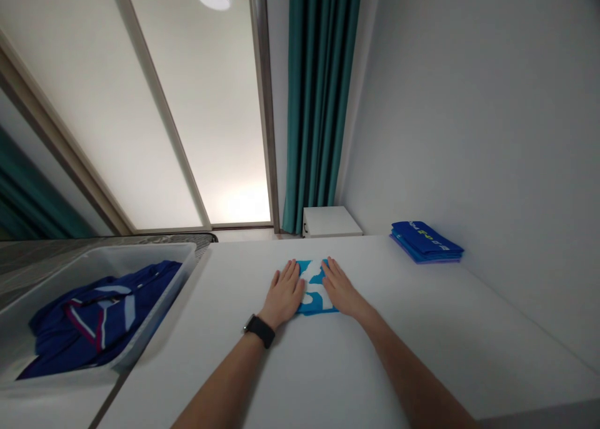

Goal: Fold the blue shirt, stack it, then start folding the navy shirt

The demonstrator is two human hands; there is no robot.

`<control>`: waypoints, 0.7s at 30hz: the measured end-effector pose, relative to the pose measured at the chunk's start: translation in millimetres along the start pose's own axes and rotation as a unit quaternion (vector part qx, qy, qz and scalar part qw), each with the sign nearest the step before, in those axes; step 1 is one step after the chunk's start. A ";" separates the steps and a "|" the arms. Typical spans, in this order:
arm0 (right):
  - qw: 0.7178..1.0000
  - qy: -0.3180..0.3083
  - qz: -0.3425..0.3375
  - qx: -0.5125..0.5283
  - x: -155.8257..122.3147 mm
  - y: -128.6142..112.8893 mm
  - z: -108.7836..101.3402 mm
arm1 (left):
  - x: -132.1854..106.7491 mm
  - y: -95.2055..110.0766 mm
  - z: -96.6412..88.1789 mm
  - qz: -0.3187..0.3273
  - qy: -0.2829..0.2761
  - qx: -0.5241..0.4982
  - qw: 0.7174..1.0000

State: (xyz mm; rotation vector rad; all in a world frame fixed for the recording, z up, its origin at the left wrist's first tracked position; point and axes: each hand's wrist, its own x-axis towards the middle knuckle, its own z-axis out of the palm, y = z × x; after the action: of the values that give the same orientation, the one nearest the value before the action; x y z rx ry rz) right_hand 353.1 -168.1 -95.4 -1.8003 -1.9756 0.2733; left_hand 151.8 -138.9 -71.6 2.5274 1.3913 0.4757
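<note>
A small folded blue cloth (315, 301) with white print lies flat on the white table (225, 348). My left hand (284, 294) rests flat on its left edge, fingers stretched out and pointing away from me. On its right edge lies my right hand (341, 286), palm down with the fingers extended. Both hands press on the cloth without gripping it, and parts of its side edges are hidden under them. A dark watch (260, 330) is on my left wrist.
Toward the right wall sits a neat stack of folded blue cloths (426, 240). At the left stands a white plastic bin (185, 260) with dark blue garments (154, 282) inside. Beyond the table are a white cabinet (330, 221), a green curtain (321, 104) and frosted sliding doors (206, 116).
</note>
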 end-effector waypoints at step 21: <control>0.972 0.065 -0.029 0.224 14.2 29.8 -7.3 | -34.6 57.2 2.2 0.233 0.037 0.064 0.970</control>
State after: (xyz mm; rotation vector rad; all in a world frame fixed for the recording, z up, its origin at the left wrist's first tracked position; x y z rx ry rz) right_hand 382.3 -151.6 -99.2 -1.4314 -1.7043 0.5215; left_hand 179.8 -198.5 -60.3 2.9758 0.8585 0.5805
